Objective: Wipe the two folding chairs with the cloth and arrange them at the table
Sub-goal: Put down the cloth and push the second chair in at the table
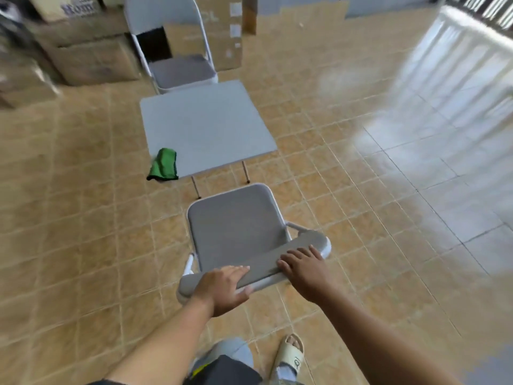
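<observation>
A grey folding chair (236,226) stands unfolded right in front of me, its seat facing the small grey table (205,126). My left hand (224,287) grips the left part of its backrest top, thumb underneath. My right hand (302,270) lies over the right part of the same backrest. A green cloth (163,164) hangs over the table's near left corner. The second folding chair (180,69) stands unfolded at the table's far side, facing me.
Stacked cardboard boxes (91,48) fill the back left, and flat cardboard (222,31) leans behind the far chair. Tan tiled floor (83,218) surrounds the table. My sandalled foot (291,354) is just behind the near chair.
</observation>
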A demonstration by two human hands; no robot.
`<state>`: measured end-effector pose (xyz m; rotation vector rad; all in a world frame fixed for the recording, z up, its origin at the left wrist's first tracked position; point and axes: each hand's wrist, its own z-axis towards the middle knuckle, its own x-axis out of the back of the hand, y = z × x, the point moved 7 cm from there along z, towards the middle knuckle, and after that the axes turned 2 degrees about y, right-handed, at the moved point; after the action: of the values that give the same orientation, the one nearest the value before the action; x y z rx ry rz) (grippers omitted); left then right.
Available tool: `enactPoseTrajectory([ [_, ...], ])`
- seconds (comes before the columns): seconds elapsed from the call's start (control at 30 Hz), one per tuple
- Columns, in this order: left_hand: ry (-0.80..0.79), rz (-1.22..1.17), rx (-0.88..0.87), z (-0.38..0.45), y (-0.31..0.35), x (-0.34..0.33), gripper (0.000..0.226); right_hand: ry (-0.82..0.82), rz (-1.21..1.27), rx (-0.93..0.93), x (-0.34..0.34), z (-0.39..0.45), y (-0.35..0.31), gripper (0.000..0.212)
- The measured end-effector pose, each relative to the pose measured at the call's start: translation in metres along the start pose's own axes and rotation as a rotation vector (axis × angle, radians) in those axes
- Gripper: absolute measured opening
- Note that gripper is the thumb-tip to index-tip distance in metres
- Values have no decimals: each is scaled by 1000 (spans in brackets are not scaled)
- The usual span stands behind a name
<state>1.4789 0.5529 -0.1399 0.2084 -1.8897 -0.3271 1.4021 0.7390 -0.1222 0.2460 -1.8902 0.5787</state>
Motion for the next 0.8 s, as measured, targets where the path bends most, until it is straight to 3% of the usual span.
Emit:
enactPoseTrajectory([
  [0.1,63,-61,146,-9,3,-5,54,68,-18,38,-2,0,1,46],
  [0.17,257,-155,234,-16,12,1,46,111,-45,75,-4,1,3,49],
  [0.27,489,-164,278,-18,23,17,54,180,-55,172,-2,8,9,49],
  [0.57,461,-98,254,-12,10,22,38,272,-102,297,-4,27,8,40],
  [0.8,493,-115,281,36,-21,54,42,399,-86,312,27,77,-2,39],
])
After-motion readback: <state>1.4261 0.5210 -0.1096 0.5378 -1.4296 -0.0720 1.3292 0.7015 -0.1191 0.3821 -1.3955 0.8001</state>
